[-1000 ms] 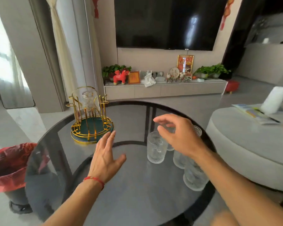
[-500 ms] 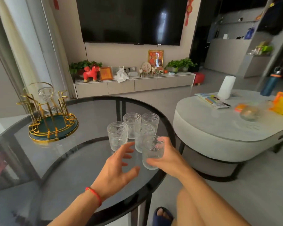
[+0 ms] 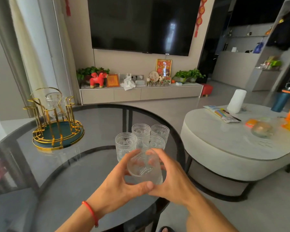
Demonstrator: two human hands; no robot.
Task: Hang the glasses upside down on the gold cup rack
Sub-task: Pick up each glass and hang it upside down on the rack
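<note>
A clear embossed glass point(image 3: 143, 164) is held above the round dark glass table point(image 3: 90, 173), tilted so that its base faces me. My left hand point(image 3: 119, 188) grips it from the left and below. My right hand point(image 3: 171, 180) wraps it from the right. Just behind it stand several more upright glasses point(image 3: 126, 143) in a tight cluster. The gold cup rack point(image 3: 55, 121) with a green tray base stands at the table's far left. One glass point(image 3: 54, 101) hangs on it upside down.
A grey oval coffee table point(image 3: 233, 148) stands close on the right with a white roll point(image 3: 236, 101), a blue bottle point(image 3: 281, 99) and small items. A TV console runs along the back wall. The round table's edge lies right of the glasses.
The view has swung right and down. My right hand lifted one glass off the table and tipped it. My left hand closed onto it from the left.
</note>
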